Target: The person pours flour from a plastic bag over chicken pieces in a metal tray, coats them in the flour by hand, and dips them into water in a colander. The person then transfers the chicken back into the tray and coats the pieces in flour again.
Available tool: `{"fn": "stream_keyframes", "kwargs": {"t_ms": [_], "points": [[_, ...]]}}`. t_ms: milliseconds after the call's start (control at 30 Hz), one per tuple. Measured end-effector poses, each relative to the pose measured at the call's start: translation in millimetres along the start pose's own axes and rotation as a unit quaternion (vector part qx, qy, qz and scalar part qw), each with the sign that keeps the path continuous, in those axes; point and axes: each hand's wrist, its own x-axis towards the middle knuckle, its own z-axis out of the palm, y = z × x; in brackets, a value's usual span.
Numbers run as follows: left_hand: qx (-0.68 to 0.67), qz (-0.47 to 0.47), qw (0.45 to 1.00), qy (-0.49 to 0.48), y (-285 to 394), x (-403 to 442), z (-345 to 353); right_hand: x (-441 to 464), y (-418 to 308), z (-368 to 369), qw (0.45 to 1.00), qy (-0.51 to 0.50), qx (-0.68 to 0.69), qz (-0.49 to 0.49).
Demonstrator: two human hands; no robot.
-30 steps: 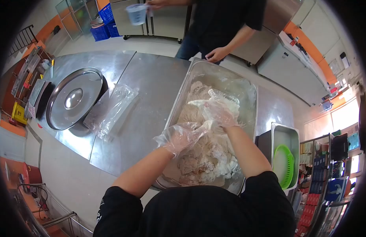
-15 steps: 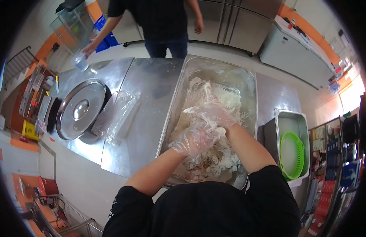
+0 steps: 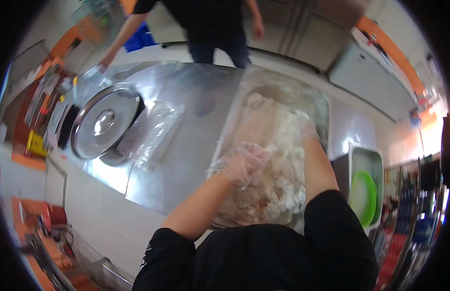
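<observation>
A deep metal tray lies in front of me, holding white flour and lumpy, flour-coated pieces whose kind I cannot make out. My left hand, in a loose clear plastic glove, is over the left-middle of the tray, at the floury heap. At the right side of the tray is my right hand, also gloved, low by the flour. Motion smears the fingers of both hands, so what they hold, if anything, does not show.
A round steel lid and clear plastic bags lie on the steel table to the left. On the right stands a metal pan with a green basket. Across the table, another person's hand is by a clear container.
My hands were together over the tray's middle; now they are apart, the right one moved right, the left one slightly left. The flour-coated piece between them no longer shows there. The view has shifted.
</observation>
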Motion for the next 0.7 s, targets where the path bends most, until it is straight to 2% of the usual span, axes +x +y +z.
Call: {"fn": "stream_keyframes", "kwargs": {"t_ms": [67,167,233,267,333,400,500,533,567,600,633,700], "points": [[-0.113,-0.129,0.985,-0.036,4,-1,-29,-17,-41,-9,0.996,-0.071,-0.058,-0.012],[-0.278,-0.276,0.919,-0.036,-2,3,-19,-48,-97,-7,0.981,-0.172,-0.032,-0.089],[-0.089,-0.138,0.986,0.038,-16,7,8,-72,-122,-13,0.962,-0.239,0.024,-0.128],[0.009,-0.063,0.995,0.076,-19,11,17,-83,-133,-18,0.95,-0.273,0.061,-0.138],[-0.047,-0.099,0.991,0.08,-22,10,7,-106,-145,-32,0.926,-0.329,0.133,-0.13],[0.001,-0.097,0.987,0.129,-22,-4,-3,-131,-151,-45,0.904,-0.363,0.206,-0.092],[-0.043,-0.074,0.948,0.307,-23,-9,-5,-147,-153,-66,0.879,-0.386,0.277,-0.028],[-0.109,-0.149,0.942,0.281,-19,-6,-13,-143,-153,-74,0.874,-0.397,0.281,-0.004],[-0.172,-0.227,0.925,0.253,-13,-3,-25,-133,-156,-79,0.886,-0.411,0.213,0.032],[-0.233,-0.306,0.896,0.223,-10,0,-33,-117,-148,-77,0.874,-0.409,0.261,-0.026],[-0.224,-0.309,0.9,0.21,-11,1,-33,-100,-139,-75,0.856,-0.407,0.306,-0.083],[-0.207,-0.316,0.908,0.182,-13,-1,-32,-82,-166,-112,0.855,-0.359,0.365,0.086]]}}
